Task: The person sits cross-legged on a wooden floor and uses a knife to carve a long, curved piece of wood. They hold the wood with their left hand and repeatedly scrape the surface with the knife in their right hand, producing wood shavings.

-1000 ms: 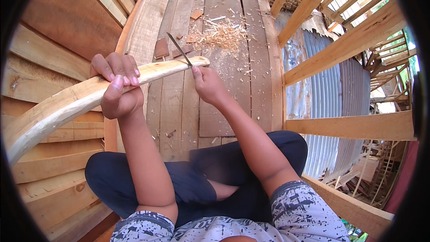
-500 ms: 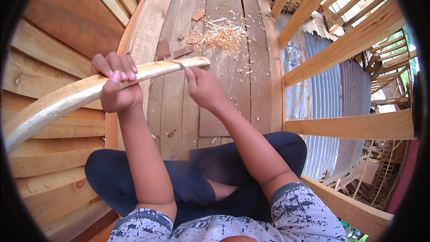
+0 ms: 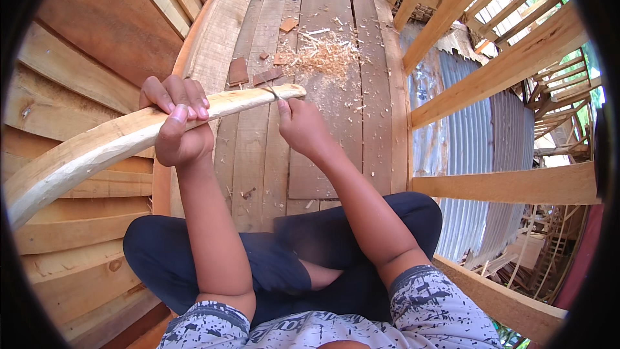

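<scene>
While clasping a pale curved wooden piece (image 3: 123, 134) in the closed left hand (image 3: 177, 136), over the left edge of the plank floor (image 3: 248, 174), holds a thin blade (image 3: 268, 86) across it near the tip with the curled right hand (image 3: 300, 127). Faces brown scraps (image 3: 237, 72) nearer that edge, shavings (image 3: 327, 55) farther from it.

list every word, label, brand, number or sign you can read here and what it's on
Shirt: dark lettering across the chest, creased and partly cut off, not clear enough to quote.
Curved wooden piece, thin blade, floorboards, corrugated sheets: no readable text.
</scene>
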A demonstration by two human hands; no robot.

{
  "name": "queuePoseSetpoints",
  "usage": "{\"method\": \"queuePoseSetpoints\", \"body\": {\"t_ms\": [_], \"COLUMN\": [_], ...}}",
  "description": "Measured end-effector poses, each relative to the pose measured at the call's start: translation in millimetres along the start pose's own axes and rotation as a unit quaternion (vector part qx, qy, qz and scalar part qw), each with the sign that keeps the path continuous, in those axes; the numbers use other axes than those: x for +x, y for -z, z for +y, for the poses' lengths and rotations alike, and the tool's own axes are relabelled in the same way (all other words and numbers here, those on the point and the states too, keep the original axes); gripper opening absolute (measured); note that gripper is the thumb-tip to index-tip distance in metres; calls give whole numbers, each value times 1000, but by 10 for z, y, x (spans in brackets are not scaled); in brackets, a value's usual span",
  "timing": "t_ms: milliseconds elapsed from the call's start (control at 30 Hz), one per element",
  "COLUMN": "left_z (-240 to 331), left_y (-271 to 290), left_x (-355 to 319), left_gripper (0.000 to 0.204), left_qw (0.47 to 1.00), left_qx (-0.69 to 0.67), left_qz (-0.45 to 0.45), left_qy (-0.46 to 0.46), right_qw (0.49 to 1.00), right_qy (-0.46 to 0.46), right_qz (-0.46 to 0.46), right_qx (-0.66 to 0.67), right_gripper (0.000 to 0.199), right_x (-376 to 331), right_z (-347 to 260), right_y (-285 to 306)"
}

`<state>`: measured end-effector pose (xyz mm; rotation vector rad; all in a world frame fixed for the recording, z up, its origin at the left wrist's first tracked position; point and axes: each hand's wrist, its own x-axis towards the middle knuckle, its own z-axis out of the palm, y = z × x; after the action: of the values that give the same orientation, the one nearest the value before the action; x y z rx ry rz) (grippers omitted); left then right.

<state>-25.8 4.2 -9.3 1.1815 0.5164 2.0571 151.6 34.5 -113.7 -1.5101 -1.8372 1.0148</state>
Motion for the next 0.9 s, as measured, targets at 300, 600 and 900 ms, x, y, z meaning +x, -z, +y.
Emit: {"method": "queuePoseSetpoints", "body": {"t_ms": [300,600,900], "left_z": [150,161,9], "left_y": [-218,-182,-247], "left_x": [-6,2,-50], "left_gripper": [18,18,33], "left_qw": [996,995,972], "left_qx": [37,59,108], "left_qz": [73,77,177], "left_qy": [27,13,-112], "right_qw": [997,986,985], "right_qy": [-29,-63,-158], "right_qz": [-58,-143,-53], "right_qx": [-47,57,-44], "right_gripper": [44,41,65], "right_x": [-136,11,12], "right_z": [-320,-21,-212], "right_y": [301,272,191]}}
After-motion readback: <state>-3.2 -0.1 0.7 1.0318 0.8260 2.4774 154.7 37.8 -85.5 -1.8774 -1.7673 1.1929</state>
